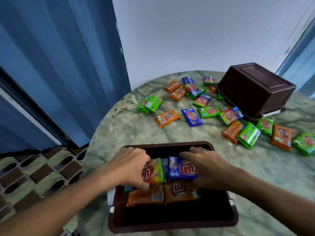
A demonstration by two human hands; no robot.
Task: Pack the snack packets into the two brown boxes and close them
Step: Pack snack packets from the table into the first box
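An open brown box [172,223] sits at the table's near edge with several snack packets inside. My left hand [131,166] grips a yellow-green packet [156,172] in the box. My right hand [207,167] lies over a blue packet [180,169], fingers spread and curled over its far edge. Two orange packets [163,194] lie flat below them. A second brown box [255,89] lies upside down at the far right. Many loose packets, such as an orange one [167,117] and a blue one [191,116], are scattered on the table.
The round green marble table [129,130] stands against a white wall. A blue curtain [59,65] hangs at the left, above a patterned floor [34,176]. More green and orange packets [281,135] lie at the right edge.
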